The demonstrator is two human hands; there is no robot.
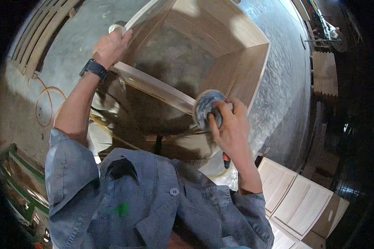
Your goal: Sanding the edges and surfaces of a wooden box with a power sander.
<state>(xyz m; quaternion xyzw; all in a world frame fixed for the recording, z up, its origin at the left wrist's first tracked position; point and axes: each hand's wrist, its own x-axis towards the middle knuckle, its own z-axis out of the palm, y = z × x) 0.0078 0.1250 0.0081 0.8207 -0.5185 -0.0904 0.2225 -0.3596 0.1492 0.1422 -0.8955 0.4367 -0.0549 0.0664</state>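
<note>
An open wooden cabinet frame (241, 68) stands in front of me, and the floor shows through its middle. My left hand (111, 47) is closed over the frame's left side near the front corner, with a dark watch on the wrist. A small pale round thing (118, 26) shows just beyond its fingers; I cannot make out what it is. My right hand (233, 126) grips a round air sander (207, 108), its grey-blue disc tilted on edge. The disc is at the right end of the frame's front rail (158, 86); whether it touches is unclear.
Slatted wood (45, 31) lies at the far left, with an orange hose (38, 103) looped on the floor below it. Pale wooden panel doors (295, 195) lie at the lower right. A yellow hose (108, 129) runs below the frame. Green metalwork (23, 176) stands lower left.
</note>
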